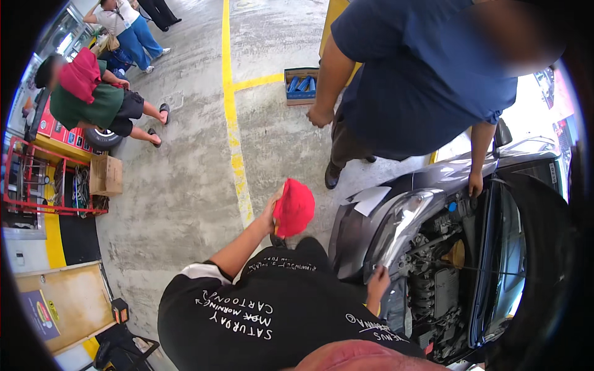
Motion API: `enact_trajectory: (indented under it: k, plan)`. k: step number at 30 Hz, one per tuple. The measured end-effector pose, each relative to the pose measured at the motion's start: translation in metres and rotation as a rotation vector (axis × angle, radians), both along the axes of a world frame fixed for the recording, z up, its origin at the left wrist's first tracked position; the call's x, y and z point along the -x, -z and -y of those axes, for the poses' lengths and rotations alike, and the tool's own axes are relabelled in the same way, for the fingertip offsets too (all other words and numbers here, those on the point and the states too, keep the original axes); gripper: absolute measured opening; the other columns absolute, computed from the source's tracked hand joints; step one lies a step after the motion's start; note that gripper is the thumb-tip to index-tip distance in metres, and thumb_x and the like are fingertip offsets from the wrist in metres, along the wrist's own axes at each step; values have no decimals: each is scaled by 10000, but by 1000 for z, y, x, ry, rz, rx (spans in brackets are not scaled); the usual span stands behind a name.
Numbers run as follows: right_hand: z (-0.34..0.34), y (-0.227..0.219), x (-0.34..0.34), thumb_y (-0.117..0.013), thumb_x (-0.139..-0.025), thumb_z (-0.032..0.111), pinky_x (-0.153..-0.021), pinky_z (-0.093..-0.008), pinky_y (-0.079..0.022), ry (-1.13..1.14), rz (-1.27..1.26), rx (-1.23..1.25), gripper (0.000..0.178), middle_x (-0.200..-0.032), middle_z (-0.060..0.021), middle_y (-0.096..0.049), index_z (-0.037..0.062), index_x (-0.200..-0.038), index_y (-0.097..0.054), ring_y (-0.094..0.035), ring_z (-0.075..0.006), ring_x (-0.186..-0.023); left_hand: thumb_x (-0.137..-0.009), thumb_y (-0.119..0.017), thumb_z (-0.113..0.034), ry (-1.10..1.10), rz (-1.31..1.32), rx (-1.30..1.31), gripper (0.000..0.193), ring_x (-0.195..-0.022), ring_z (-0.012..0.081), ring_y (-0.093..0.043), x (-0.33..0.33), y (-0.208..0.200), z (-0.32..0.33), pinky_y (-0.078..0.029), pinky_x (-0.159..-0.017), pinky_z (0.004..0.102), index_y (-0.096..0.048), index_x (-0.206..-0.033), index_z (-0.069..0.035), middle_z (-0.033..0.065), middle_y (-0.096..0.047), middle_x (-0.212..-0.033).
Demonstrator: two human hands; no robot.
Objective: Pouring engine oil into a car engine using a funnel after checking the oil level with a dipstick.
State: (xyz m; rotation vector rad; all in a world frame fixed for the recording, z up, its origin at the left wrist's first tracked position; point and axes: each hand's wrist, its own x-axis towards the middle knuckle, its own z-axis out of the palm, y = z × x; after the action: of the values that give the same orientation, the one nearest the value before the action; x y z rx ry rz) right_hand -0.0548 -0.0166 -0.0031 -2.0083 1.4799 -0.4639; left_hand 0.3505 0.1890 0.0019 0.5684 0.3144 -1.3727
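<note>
In front of my black shirt, my left hand is closed on a bunched red cloth, which hides most of the fingers. My right hand is beside the front edge of a grey car, close to its headlight. Motion smears its fingers, so I cannot make out whether they grip anything. The hood is up, and the engine shows to the right of this hand.
Across the car's corner stands a person in a dark blue shirt, one hand resting at the engine bay's edge. A box of blue items lies on the floor behind. A seated person, a red rack and a cardboard box are at left.
</note>
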Motion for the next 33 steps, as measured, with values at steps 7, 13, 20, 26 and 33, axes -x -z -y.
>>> enact_trajectory:
  k: [7,13,20,26,33]
  plan:
    - [-9,-47,-341,-512,-921,57,-719,-333,-511,-671,217,-439,378,-829,-162,-631,74,-1292,-445,-650,-233,-747,-927,-426,-577,-229,146,-294,550,-1077,213,-596,-209,107,99,-471,-940,428,-556,-1282,-177,33,-624,-1203]
    - [48,-48,-543,-532,-921,70,-776,-326,-504,-804,342,-387,348,-1025,-131,-606,57,-1267,-494,-620,-227,-912,-879,-370,-635,-99,42,-70,652,-1090,255,-594,-335,69,180,-448,-982,451,-597,-1226,-132,63,-642,-1189]
    - [125,-76,-702,-563,-910,57,-734,-309,-495,-623,412,-320,355,-965,-107,-603,56,-1260,-508,-606,-187,-826,-850,-364,-704,-138,125,78,809,-1272,345,-472,-520,12,230,-349,-1086,506,-452,-1378,-97,145,-491,-1388]
    - [192,-19,-782,-579,-905,79,-660,-303,-477,-186,324,-362,315,-893,-100,-606,65,-1218,-547,-579,-161,-734,-879,-388,-686,-86,333,156,756,-1239,302,-506,-727,-31,410,-384,-1065,478,-495,-1327,-86,108,-543,-1334]
    - [271,38,-884,-570,-918,134,-696,-367,-506,97,161,-379,236,-857,-171,-649,53,-1138,-595,-651,-273,-749,-901,-290,-701,67,588,269,773,-1285,302,-456,-916,-115,713,-345,-1087,486,-451,-1368,-107,97,-523,-1361]
